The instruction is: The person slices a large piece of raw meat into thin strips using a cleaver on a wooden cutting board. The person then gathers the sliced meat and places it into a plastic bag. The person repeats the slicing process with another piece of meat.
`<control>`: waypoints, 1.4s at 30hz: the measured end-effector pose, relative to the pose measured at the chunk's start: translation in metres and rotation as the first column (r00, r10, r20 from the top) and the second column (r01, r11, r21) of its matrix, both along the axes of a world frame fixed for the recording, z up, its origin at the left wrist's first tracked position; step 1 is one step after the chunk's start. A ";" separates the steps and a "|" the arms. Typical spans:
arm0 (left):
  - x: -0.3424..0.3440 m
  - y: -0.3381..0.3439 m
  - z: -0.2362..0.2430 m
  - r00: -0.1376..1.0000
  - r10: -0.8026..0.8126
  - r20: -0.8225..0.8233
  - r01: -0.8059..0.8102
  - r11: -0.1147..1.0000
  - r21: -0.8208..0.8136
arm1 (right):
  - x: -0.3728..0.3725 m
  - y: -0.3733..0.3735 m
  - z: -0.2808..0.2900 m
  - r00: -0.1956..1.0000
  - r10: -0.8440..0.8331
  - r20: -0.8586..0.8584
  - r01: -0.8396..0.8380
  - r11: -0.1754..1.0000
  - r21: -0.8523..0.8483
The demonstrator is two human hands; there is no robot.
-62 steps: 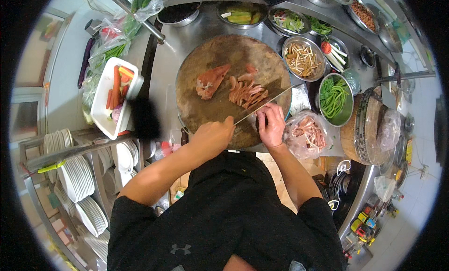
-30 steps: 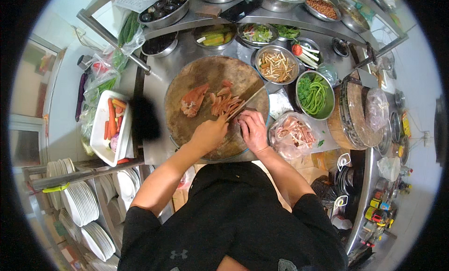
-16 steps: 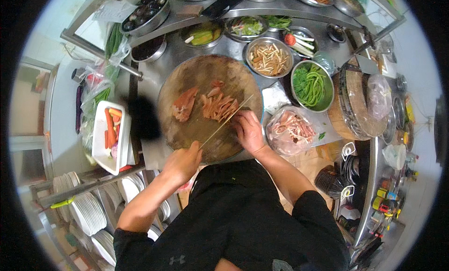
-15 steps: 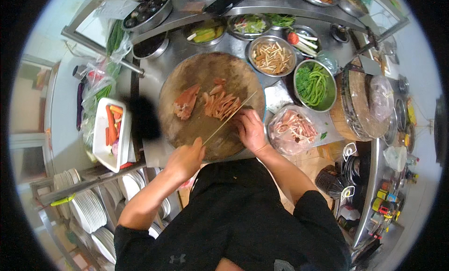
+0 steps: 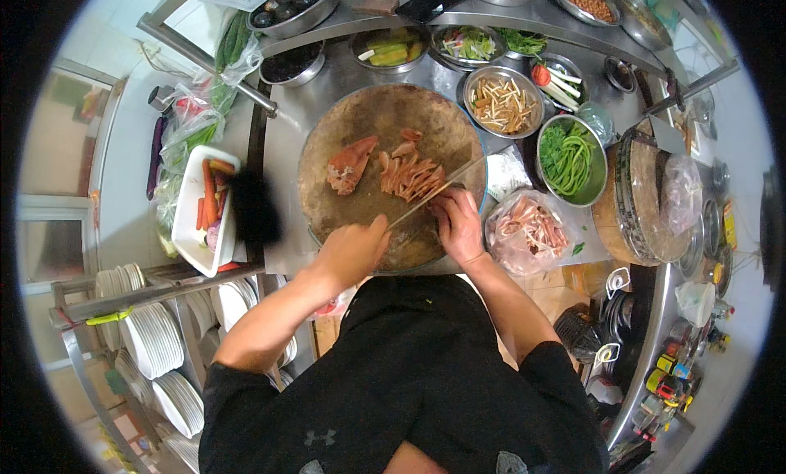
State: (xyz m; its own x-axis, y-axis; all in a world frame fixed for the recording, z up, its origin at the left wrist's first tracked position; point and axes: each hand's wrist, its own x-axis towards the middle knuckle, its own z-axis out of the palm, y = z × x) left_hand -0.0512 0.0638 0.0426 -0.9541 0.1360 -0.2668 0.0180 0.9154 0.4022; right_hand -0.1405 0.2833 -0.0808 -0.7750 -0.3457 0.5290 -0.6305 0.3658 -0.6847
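My left hand is closed round the handle of a kitchen knife, whose thin blade edge slants away to the far right across a round wooden chopping board. On the blade's far-left side lies a fanned row of sliced reddish-brown meat. My right hand is beside the blade's near-right side, its fingers bent down at the end of that row, apparently on the meat; the fingertips are partly hidden. A larger uncut chunk of meat rests on the board's left part.
Right of the board are a plastic bag of sliced meat, a bowl of green vegetables and a bowl of pale strips. A white bin of carrots stands left. A steel shelf crosses behind, and a second chopping block is far right.
The view has shifted, so the scene sits farther right. My left hand and the knife have moved a little forward over the board. My right hand stays by the slices.
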 end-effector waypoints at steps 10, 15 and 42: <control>0.006 0.012 -0.010 0.993 0.081 0.092 -0.079 0.997 -0.020 | 0.006 -0.001 0.004 0.998 -0.015 0.066 0.013 0.999 0.034; -0.028 0.031 -0.044 0.990 0.067 -0.127 -0.058 0.995 0.078 | 0.002 -0.001 0.000 1.000 -0.024 0.004 0.024 0.998 0.050; -0.019 0.024 -0.056 0.983 0.044 -0.178 -0.036 0.998 0.049 | 0.005 0.001 0.001 0.996 -0.068 -0.060 0.071 0.995 0.066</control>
